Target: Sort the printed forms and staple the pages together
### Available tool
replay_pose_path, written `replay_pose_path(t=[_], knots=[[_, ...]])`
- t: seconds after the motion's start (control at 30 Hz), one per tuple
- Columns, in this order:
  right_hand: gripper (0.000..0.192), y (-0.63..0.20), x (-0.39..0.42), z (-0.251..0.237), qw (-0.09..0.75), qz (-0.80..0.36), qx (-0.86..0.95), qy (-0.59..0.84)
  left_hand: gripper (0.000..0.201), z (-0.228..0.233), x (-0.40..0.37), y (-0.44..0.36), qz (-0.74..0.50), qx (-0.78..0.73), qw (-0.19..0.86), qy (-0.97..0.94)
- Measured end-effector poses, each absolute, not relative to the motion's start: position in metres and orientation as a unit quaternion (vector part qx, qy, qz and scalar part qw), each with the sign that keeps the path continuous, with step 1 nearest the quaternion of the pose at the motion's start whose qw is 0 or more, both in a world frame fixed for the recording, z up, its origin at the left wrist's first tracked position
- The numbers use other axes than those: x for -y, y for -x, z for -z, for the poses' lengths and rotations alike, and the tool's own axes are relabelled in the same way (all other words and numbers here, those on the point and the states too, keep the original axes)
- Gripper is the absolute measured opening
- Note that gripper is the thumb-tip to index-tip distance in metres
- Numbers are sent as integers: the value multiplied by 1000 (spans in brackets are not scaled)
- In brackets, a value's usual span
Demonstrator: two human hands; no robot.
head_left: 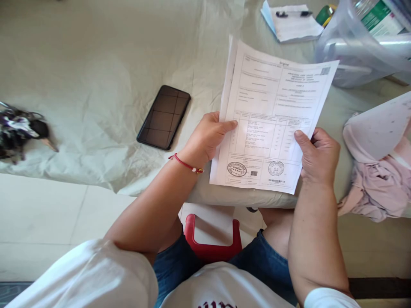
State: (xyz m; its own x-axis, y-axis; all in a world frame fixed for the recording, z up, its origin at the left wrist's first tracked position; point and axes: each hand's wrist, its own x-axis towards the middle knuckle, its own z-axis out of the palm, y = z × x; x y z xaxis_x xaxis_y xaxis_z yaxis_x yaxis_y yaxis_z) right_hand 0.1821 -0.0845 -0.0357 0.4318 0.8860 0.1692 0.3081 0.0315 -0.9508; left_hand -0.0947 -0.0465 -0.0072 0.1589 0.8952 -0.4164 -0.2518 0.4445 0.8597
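Note:
A small stack of printed papers [263,137] is held up over the front edge of the covered table, tilted a little to the right. The top sheet is a form with boxes, a table of lines and two round stamps near its bottom. My left hand [208,134] grips the left edge, thumb on top and fingers hidden behind. On the right edge, my right hand [321,154] pinches the sheets the same way. A dark smartphone [164,117] lies face up on the table, just left of my left hand.
A clear plastic basket [340,42] with items inside stands at the back right, beside a notepad [293,28] bearing a black pen [293,14]. Pink cloth [379,184] lies at the right edge. A dark bundle [22,132] sits far left. Below is a red stool [213,250].

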Motion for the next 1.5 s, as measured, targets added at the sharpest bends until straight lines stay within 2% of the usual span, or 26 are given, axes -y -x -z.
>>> replay_pose_path(t=[0.1, 0.53, 1.0, 1.23, 1.5], knots=[[31, -184, 84, 38, 553, -259, 468, 639, 11, 6, 47, 95, -416, -493, 692, -324], [26, -188, 82, 44, 556, -251, 467, 640, 34, 9, 47, 98, -421, -479, 704, -312], [5, -200, 79, 44, 570, -246, 420, 662, 29, 5, 49, 101, -411, -473, 716, -308], [12, -208, 67, 46, 684, -208, 343, 610, 15, 5, 48, 102, -403, -481, 714, -312], [27, -216, 58, 44, 737, -276, 270, 555, 19, 4, 49, 102, -416, -474, 707, -320]])
